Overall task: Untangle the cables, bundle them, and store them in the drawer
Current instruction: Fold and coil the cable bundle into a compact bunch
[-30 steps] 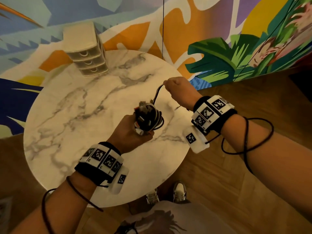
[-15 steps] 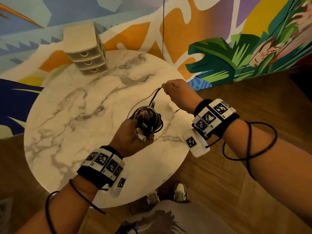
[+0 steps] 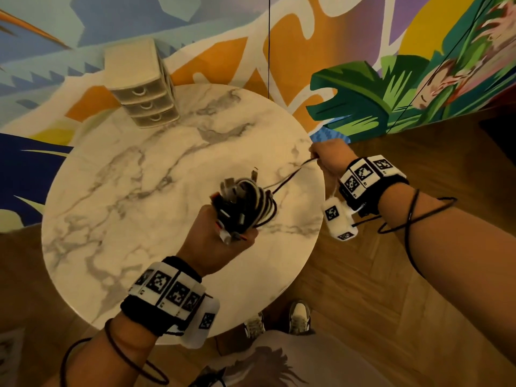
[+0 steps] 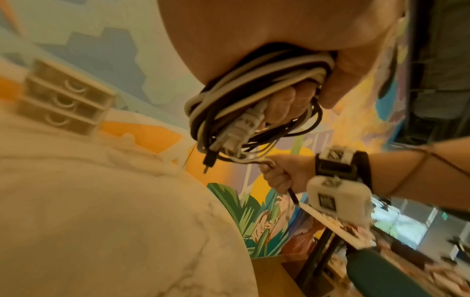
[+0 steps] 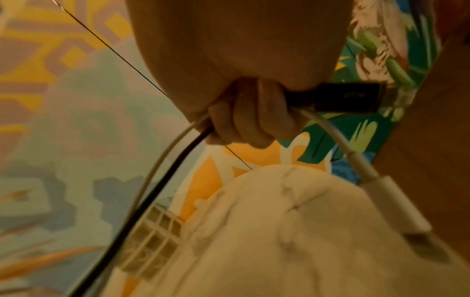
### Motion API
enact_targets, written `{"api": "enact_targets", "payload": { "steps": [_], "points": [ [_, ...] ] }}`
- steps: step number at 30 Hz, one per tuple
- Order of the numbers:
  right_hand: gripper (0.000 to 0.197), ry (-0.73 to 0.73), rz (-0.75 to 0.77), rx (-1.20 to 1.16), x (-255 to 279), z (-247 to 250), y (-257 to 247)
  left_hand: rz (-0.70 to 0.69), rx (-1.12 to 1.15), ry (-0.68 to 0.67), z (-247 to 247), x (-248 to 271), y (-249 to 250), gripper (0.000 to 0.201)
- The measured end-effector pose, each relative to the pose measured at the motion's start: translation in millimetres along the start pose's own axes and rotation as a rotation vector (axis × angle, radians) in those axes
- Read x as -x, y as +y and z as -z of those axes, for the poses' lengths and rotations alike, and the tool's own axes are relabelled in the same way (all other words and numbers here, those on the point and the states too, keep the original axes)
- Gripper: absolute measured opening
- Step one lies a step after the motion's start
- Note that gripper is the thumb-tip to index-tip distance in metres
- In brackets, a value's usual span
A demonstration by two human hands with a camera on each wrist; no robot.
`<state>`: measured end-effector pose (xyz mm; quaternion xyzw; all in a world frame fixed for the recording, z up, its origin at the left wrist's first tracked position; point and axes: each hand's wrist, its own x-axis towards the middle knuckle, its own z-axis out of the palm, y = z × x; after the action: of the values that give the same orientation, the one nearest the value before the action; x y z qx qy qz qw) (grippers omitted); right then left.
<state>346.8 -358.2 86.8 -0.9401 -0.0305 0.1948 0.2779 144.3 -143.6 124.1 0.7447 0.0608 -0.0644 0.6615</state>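
My left hand (image 3: 223,241) grips a coiled bundle of black and white cables (image 3: 245,205) above the round marble table (image 3: 111,219); several plugs stick out of the coil (image 4: 241,124). My right hand (image 3: 326,155) holds the free ends of a black cable (image 5: 162,176) and a white cable (image 5: 356,160), pulled taut from the bundle toward the table's right edge. A black plug (image 5: 343,96) and a white plug (image 5: 396,201) hang past my fist. The small beige drawer unit (image 3: 142,88) stands at the table's far left, its three drawers closed.
A painted mural wall (image 3: 363,79) rises behind the table. Wooden floor (image 3: 363,303) lies to the right and below, with my shoes (image 3: 279,322) by the table's near edge. Thin black wires loop round both forearms.
My right hand has pulled the cable ends outward to the right, so a longer stretch of black and white cable now runs from the bundle. The left hand has turned the coil slightly.
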Motion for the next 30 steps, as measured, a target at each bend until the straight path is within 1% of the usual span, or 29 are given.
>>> {"api": "enact_targets", "payload": {
  "steps": [1,2,3,4,5,6,8,10,11,12,14,15,16,17,19,20,21,23,25,27,30],
  "points": [
    [0.017,-0.029,0.029,0.064,0.3,-5.5,7.8,-0.017,0.004,0.068,1.2,-2.9,-0.8,0.048],
    [0.018,-0.056,0.051,0.123,2.5,-11.5,15.6,-0.054,0.038,0.12,4.9,-6.3,-1.6,0.046],
    [0.019,-0.073,0.049,0.142,6.9,-17.8,23.8,-0.061,0.107,0.18,7.4,-9.4,2.0,0.035],
    [0.025,-0.085,0.022,0.137,12.6,-24.5,34.0,-0.08,0.195,0.222,10.2,-14.9,3.0,0.018],
    [0.033,-0.095,-0.026,0.107,17.1,-33.8,47.8,-0.064,0.297,0.249,11.8,-20.6,9.1,0.006],
    [0.038,-0.143,-0.08,0.125,23.4,-41.6,59.9,-0.048,0.401,0.287,14.8,-27.9,11.2,0.011],
    [0.041,-0.263,-0.136,0.249,35.5,-59.5,77.3,0.014,0.564,0.333,19.4,-36.3,17.8,0.012],
    [0.039,-0.349,-0.126,0.347,43.9,-71.7,79.9,0.041,0.667,0.366,17.8,-45.8,24.0,0.015],
    [0.037,-0.34,-0.096,0.346,46.1,-74.2,75.7,0.049,0.69,0.373,15.7,-50.1,24.9,0.014],
    [0.034,-0.288,-0.046,0.316,48.7,-73.1,65.8,0.051,0.705,0.378,13.0,-54.0,26.9,0.011],
    [0.029,-0.143,0.111,0.178,54.6,-69.5,37.7,0.062,0.735,0.402,7.1,-61.2,26.9,0.024],
    [0.026,-0.101,0.2,0.076,60.8,-67.1,19.6,0.069,0.748,0.416,4.2,-64.7,25.6,0.026],
    [0.022,-0.118,0.261,-0.068,68.3,-67.5,0.0,0.072,0.754,0.429,2.3,-66.8,25.2,0.025],
    [0.024,-0.192,0.297,-0.232,78.3,-67.3,-18.9,0.072,0.758,0.434,-0.6,-67.7,26.0,0.023],
    [0.034,-0.433,0.308,-0.477,100.1,-72.6,-48.6,0.069,0.767,0.434,-5.1,-68.8,29.0,0.02],
    [0.034,-0.531,0.307,-0.547,108.5,-78.8,-57.1,0.059,0.769,0.437,-6.5,-68.7,31.4,0.019],
    [0.029,-0.585,0.317,-0.589,114.6,-86.0,-61.1,0.049,0.767,0.442,-7.8,-68.5,33.8,0.02],
    [0.023,-0.601,0.331,-0.654,121.4,-95.9,-65.9,0.031,0.757,0.446,-7.8,-69.1,36.5,0.024],
    [0.029,-0.598,0.299,-0.729,122.6,-101.7,-67.8,0.022,0.755,0.431,-4.1,-67.8,39.8,0.025],
    [0.039,-0.581,0.237,-0.782,120.6,-99.4,-64.8,0.016,0.777,0.411,1.8,-68.0,41.2,0.021],
    [0.045,-0.458,0.178,-0.838,110.9,-93.5,-49.6,0.006,0.786,0.425,12.6,-69.5,44.9,0.02]
  ]
}}
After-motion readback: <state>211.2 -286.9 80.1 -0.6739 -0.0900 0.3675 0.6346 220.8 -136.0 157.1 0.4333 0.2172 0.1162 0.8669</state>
